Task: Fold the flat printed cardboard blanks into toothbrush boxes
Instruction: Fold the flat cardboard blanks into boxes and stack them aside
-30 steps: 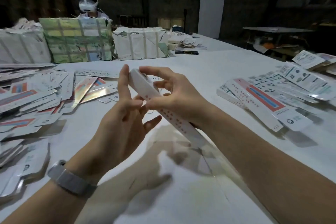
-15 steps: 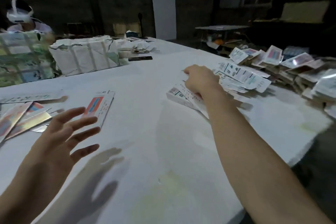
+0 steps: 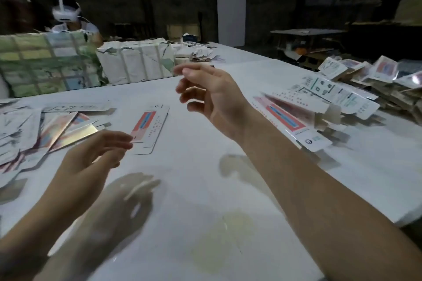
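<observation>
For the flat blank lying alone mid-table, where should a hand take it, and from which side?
Take the blank at its near end, coming from the left, where the left hand hovers. It lies flat, so slide fingers under that free end and pinch; this is a judgement.

hands (image 3: 212, 96): 2 | wrapped bundles (image 3: 134, 61): 2 | lone blank (image 3: 150, 129): 1 | piles: uncountable

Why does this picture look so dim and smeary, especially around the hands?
Head view: the room behind is dark, and only the white table is lit. Both hands, left and right, are motion-blurred and throw soft shadows on the table. The wide lens bends the table edges.
</observation>
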{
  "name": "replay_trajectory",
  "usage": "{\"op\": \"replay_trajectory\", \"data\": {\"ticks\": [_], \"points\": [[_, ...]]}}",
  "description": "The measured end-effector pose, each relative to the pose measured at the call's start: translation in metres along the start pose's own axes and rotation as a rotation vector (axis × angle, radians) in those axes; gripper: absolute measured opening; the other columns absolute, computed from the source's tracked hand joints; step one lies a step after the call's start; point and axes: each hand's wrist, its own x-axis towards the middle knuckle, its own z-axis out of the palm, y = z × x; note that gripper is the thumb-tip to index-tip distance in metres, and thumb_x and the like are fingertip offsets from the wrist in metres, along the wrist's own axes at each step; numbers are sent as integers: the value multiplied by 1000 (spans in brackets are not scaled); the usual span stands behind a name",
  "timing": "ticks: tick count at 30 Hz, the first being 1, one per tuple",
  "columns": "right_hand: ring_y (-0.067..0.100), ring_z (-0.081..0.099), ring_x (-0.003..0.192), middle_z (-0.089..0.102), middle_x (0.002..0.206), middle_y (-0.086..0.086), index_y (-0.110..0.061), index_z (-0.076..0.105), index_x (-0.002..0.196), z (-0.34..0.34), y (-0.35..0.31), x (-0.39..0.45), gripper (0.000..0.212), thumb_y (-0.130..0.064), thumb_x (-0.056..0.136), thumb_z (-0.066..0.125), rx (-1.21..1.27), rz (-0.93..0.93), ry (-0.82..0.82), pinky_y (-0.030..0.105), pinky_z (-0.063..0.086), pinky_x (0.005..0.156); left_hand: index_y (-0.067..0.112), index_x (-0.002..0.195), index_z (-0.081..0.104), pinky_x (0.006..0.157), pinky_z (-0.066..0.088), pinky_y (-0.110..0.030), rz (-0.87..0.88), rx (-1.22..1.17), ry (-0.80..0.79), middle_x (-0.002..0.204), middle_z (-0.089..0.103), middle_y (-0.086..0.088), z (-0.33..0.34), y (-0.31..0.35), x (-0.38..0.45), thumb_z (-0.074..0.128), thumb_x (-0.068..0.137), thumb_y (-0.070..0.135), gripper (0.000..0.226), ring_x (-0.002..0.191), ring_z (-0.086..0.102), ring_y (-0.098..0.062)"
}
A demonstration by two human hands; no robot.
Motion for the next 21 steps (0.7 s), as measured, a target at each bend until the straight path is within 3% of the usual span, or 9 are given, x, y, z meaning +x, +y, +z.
{"op": "replay_trajectory", "data": {"ticks": [3, 5, 8, 12, 16, 19, 21], "points": [[15, 59, 71, 66, 78, 1, -16, 70, 99, 34, 28, -11, 16, -14, 99, 54, -30, 91, -193, 27, 40, 62, 42, 96, 64, 78, 48, -36, 95, 410, 7, 102, 69, 17, -10, 2, -3, 62, 87, 16, 28, 98, 63, -10], [13, 60, 72, 67, 79, -1, -18, 70, 100, 54, 48, -20, 15, -14, 98, 56, -91, 131, -283, 25, 41, 62, 33, 108, 63, 79, 44, -37, 62, 631, 18, 109, 67, 3, -18, -2, -2, 63, 88, 11, 30, 101, 59, -20], [11, 61, 77, 69, 83, -4, -25, 72, 101, 72, 71, -32, 15, -16, 94, 61, -155, 151, -395, 25, 44, 66, 21, 127, 61, 94, 42, -43, -73, 905, 79, 126, 62, -11, -29, -3, 1, 61, 87, 17, 40, 117, 50, -33], [11, 64, 85, 72, 91, -4, -34, 75, 102, 83, 79, -39, 19, -30, 88, 63, -156, 150, -443, 26, 47, 70, 31, 140, 43, 112, 28, -55, -306, 1164, 133, 145, 48, -10, -46, 0, 1, 53, 89, 38, 53, 136, 34, -39], [12, 64, 88, 71, 93, -3, -34, 74, 106, 87, 81, -41, 24, -39, 84, 65, -132, 141, -454, 25, 49, 70, 37, 146, 22, 112, 7, -71, -601, 1203, 69, 155, 29, -13, -61, -6, -1, 45, 89, 48, 62, 145, 10, -51], [12, 64, 88, 71, 93, -2, -35, 75, 105, 88, 82, -43, 21, -34, 87, 64, -152, 150, -450, 26, 49, 71, 35, 144, 25, 109, 21, -66, -691, 1247, 29, 146, 41, -17, -69, -9, -6, 40, 94, 44, 52, 136, 28, -55], [12, 64, 88, 71, 92, -2, -34, 75, 105, 88, 82, -44, 21, -31, 89, 62, -159, 154, -441, 26, 50, 70, 31, 141, 32, 97, 36, -52, -650, 1279, 17, 135, 53, -16, -71, -9, -8, 34, 100, 41, 42, 125, 46, -49]]}}
